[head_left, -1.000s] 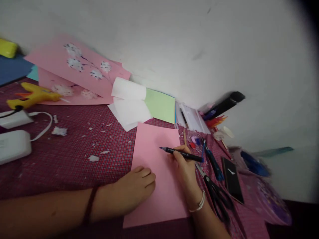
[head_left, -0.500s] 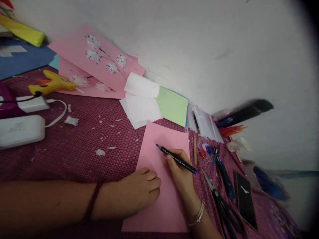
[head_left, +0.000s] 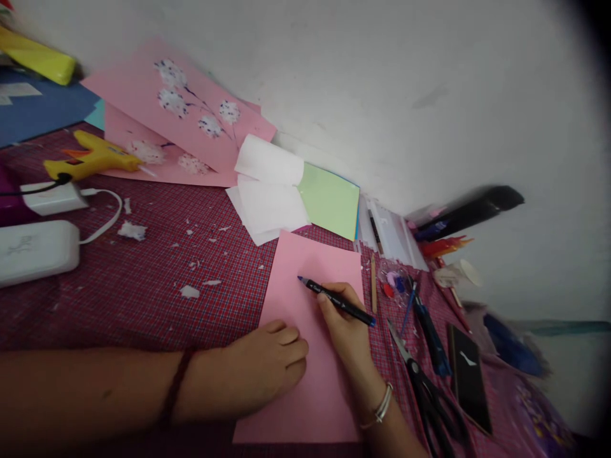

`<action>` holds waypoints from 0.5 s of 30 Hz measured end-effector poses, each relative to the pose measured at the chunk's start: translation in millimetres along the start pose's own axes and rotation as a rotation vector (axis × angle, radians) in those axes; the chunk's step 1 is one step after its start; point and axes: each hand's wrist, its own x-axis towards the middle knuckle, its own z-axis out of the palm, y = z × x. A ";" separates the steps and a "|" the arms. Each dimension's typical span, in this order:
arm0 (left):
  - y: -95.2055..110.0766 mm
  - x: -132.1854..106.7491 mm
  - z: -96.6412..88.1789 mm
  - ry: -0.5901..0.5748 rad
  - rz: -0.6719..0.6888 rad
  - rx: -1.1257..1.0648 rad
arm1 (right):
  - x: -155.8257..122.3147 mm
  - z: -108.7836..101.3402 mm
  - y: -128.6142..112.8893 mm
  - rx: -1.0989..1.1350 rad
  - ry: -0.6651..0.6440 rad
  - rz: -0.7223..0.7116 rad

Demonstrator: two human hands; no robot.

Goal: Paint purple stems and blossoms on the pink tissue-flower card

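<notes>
A plain pink sheet (head_left: pixel 310 267) lies on the red checked cloth (head_left: pixel 143 286) in front of me. My left hand (head_left: pixel 262 366) rests on the sheet's left edge with its fingers curled, pressing it down. My right hand (head_left: pixel 346 324) grips a black marker (head_left: pixel 337 301) with a blue tip. The tip sits on the pink sheet near its middle.
Black scissors (head_left: pixel 424 388), a blue pen (head_left: pixel 429 331) and a dark phone (head_left: pixel 468 375) lie to the right. White and green papers (head_left: pixel 296 197) and pink flower sheets (head_left: pixel 186 121) lean toward the wall. A yellow glue gun (head_left: pixel 88 159) and white adapters (head_left: pixel 35 248) sit left.
The view has swung right and settled. My right hand brought the marker tip down onto the pink sheet and tilted the pen more steeply. My left hand stayed on the sheet.
</notes>
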 end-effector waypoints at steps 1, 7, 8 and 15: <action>0.1 0.0 0.4 -0.005 0.001 -0.001 | 0.2 0.1 0.4 0.008 -0.001 0.007; -0.7 -0.1 4.2 0.010 0.003 -0.004 | 1.0 -2.6 -0.8 0.039 0.023 0.044; -0.9 0.0 3.7 0.009 -0.003 0.000 | 0.6 -3.7 -1.2 0.063 0.054 0.057; 0.0 -1.3 -12.2 0.026 0.044 0.035 | -6.0 -15.3 -0.9 0.354 0.180 0.155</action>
